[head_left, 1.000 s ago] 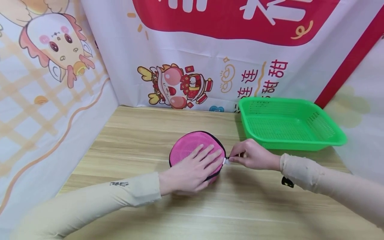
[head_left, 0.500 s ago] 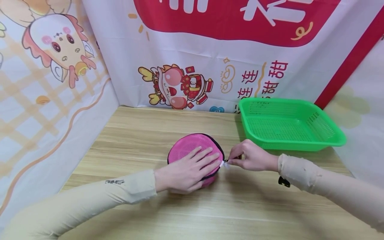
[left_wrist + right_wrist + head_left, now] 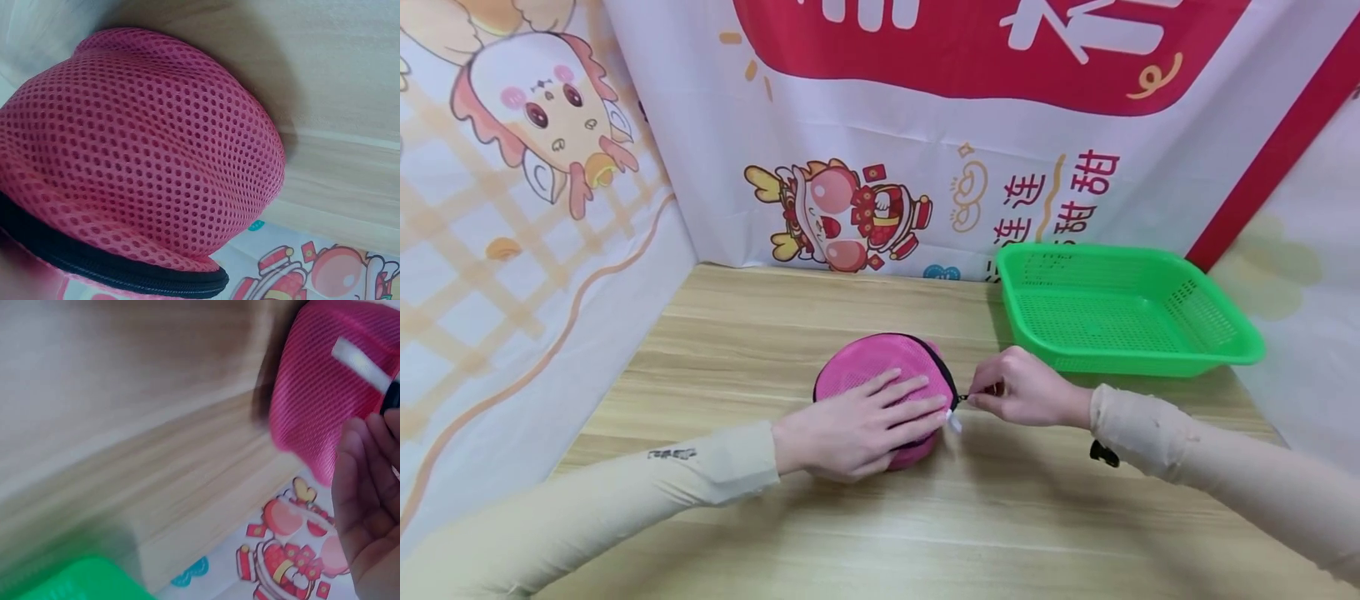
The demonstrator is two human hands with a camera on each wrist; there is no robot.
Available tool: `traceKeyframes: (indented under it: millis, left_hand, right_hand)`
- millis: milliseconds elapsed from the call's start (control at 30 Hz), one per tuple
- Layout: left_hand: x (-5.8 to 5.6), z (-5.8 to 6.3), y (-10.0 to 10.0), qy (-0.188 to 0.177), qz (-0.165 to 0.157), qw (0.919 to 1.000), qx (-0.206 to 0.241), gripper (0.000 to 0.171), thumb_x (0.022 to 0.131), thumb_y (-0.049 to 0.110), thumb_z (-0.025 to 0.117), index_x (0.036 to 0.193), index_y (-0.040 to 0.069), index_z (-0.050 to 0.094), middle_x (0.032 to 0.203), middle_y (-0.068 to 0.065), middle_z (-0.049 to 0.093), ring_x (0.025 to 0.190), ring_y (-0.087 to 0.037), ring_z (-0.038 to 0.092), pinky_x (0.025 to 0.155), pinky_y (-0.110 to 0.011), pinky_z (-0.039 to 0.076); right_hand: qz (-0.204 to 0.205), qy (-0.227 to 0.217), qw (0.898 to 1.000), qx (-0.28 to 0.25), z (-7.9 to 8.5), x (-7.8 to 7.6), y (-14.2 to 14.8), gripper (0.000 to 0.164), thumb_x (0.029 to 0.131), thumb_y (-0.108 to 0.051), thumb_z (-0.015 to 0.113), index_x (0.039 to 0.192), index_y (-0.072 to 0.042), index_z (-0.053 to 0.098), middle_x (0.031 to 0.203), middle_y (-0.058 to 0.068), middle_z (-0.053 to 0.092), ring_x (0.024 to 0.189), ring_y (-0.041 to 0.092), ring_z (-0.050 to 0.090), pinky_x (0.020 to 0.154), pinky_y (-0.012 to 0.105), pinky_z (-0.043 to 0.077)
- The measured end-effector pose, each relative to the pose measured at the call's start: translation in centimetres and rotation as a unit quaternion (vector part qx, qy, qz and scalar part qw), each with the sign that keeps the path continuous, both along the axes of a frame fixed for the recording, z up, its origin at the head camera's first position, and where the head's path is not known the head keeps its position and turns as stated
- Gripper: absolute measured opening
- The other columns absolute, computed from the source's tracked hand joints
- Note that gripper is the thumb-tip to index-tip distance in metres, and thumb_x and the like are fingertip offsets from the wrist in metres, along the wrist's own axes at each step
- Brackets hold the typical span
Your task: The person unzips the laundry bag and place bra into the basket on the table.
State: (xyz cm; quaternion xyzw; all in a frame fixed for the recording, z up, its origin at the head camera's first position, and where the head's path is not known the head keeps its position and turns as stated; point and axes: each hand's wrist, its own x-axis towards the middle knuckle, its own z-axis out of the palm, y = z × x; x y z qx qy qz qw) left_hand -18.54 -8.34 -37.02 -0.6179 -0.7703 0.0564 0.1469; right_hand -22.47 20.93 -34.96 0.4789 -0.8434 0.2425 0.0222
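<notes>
A round pink mesh bag (image 3: 865, 367) with a black zip (image 3: 936, 358) round its rim sits on the wooden table. My left hand (image 3: 857, 427) lies across its top, fingers spread and pressing on the mesh. At the bag's right edge my right hand (image 3: 1026, 390) pinches the small dark zip pull (image 3: 962, 398) between thumb and fingers. A white tag (image 3: 953, 421) sticks out just below the pull. In the left wrist view the mesh side (image 3: 150, 144) bulges out. The right wrist view shows my right fingers (image 3: 353, 469) close to the tag (image 3: 362, 365). The bag's contents cannot be made out.
A green plastic basket (image 3: 1150, 364) with perforated sides stands at the back right, just beyond my right hand. Printed cloth (image 3: 880, 117) hangs behind the table (image 3: 745, 321), and more patterned cloth (image 3: 550, 275) lines the left side.
The bag and my left hand have shifted slightly left. My right hand has moved a little left too, still pinching the pull. The white tag now sits lower than the pull.
</notes>
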Motion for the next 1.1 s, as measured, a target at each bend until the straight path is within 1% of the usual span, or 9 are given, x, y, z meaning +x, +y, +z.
traceKeyframes:
  millis: [133, 267, 367, 467, 600, 700, 867, 967, 1100]
  left_hand:
    - [0.9, 0.5, 0.1, 0.012, 0.062, 0.9979, 0.015, 0.072, 0.095, 0.047, 0.053, 0.153, 0.007, 0.035, 0.157, -0.012, 0.031, 0.143, -0.036, 0.024, 0.115, -0.053, 0.018]
    - [2.7, 0.9, 1.0, 0.033, 0.14, 0.988, 0.057, 0.08, 0.095, 0.062, 0.043, 0.148, 0.003, 0.042, 0.152, -0.016, 0.038, 0.139, -0.039, 0.032, 0.114, -0.054, 0.023]
    - [3.5, 1.0, 1.6, 0.038, 0.181, 0.9795, 0.079, 0.079, 0.097, 0.062, 0.04, 0.147, 0.002, 0.043, 0.15, -0.017, 0.04, 0.138, -0.038, 0.034, 0.113, -0.054, 0.026]
    - [3.6, 0.6, 1.6, 0.031, 0.203, 0.9749, 0.085, 0.073, 0.099, 0.057, 0.04, 0.147, 0.002, 0.044, 0.15, -0.018, 0.04, 0.138, -0.037, 0.034, 0.113, -0.053, 0.027]
    - [2.9, -0.4, 1.1, 0.032, 0.192, 0.9777, 0.078, 0.067, 0.101, 0.051, 0.04, 0.147, 0.002, 0.043, 0.15, -0.018, 0.04, 0.14, -0.037, 0.031, 0.114, -0.053, 0.024]
    - [2.3, -1.1, 0.7, 0.044, 0.171, 0.9814, 0.076, 0.066, 0.1, 0.05, 0.042, 0.146, 0.003, 0.045, 0.149, -0.018, 0.041, 0.14, -0.038, 0.031, 0.114, -0.054, 0.022]
    - [1.6, -1.4, 0.4, 0.066, 0.137, 0.9851, 0.079, 0.068, 0.099, 0.05, 0.047, 0.144, -0.001, 0.047, 0.149, -0.019, 0.042, 0.138, -0.04, 0.033, 0.113, -0.055, 0.023]
    - [1.3, -1.6, 0.4, 0.078, 0.125, 0.9859, 0.08, 0.069, 0.099, 0.05, 0.047, 0.143, -0.003, 0.046, 0.148, -0.021, 0.042, 0.137, -0.04, 0.035, 0.113, -0.055, 0.025]
    - [1.0, -1.7, 0.4, 0.094, 0.111, 0.9857, 0.085, 0.069, 0.099, 0.049, 0.048, 0.143, -0.003, 0.047, 0.146, -0.021, 0.044, 0.135, -0.04, 0.038, 0.112, -0.056, 0.027]
  right_hand:
    - [-0.038, -0.02, 0.999, -0.023, 0.3, 1.4, -0.9, 0.017, 0.082, -0.005, 0.071, 0.074, -0.02, 0.072, 0.067, -0.016, 0.058, 0.056, 0.005, 0.053, 0.049, 0.024, 0.047]
    - [-0.074, -0.063, 0.994, -0.039, 0.4, 2.9, -1.8, 0.017, 0.083, -0.006, 0.069, 0.073, -0.019, 0.07, 0.064, -0.015, 0.057, 0.055, 0.007, 0.053, 0.048, 0.024, 0.047]
    - [-0.076, -0.082, 0.992, -0.052, 0.4, 4.1, -2.6, 0.017, 0.084, -0.005, 0.069, 0.074, -0.019, 0.069, 0.065, -0.015, 0.057, 0.057, 0.007, 0.054, 0.049, 0.025, 0.049]
    - [-0.067, -0.076, 0.993, -0.066, 0.0, 5.4, -3.3, 0.019, 0.083, -0.004, 0.069, 0.075, -0.021, 0.068, 0.067, -0.016, 0.058, 0.058, 0.004, 0.054, 0.05, 0.023, 0.05]
    - [-0.054, -0.048, 0.994, -0.083, -0.8, 6.7, -4.2, 0.022, 0.083, -0.002, 0.068, 0.075, -0.021, 0.065, 0.067, -0.016, 0.055, 0.058, 0.002, 0.052, 0.049, 0.02, 0.048]
    - [-0.051, -0.026, 0.994, -0.091, -1.5, 7.0, -4.7, 0.021, 0.082, 0.0, 0.066, 0.075, -0.02, 0.064, 0.068, -0.015, 0.054, 0.058, 0.004, 0.051, 0.05, 0.018, 0.046]
    - [-0.062, -0.002, 0.995, -0.077, -2.7, 7.1, -5.0, 0.019, 0.08, 0.001, 0.066, 0.078, -0.018, 0.063, 0.068, -0.015, 0.052, 0.056, 0.009, 0.053, 0.049, 0.013, 0.042]
    - [-0.066, 0.013, 0.996, -0.063, -3.2, 7.0, -5.0, 0.018, 0.081, 0.001, 0.067, 0.078, -0.016, 0.061, 0.066, -0.015, 0.048, 0.055, 0.007, 0.051, 0.048, 0.013, 0.04]
    - [-0.075, 0.027, 0.995, -0.058, -3.4, 7.0, -5.2, 0.024, 0.087, -0.004, 0.065, 0.073, -0.019, 0.053, 0.063, -0.016, 0.043, 0.054, 0.001, 0.044, 0.045, 0.013, 0.037]
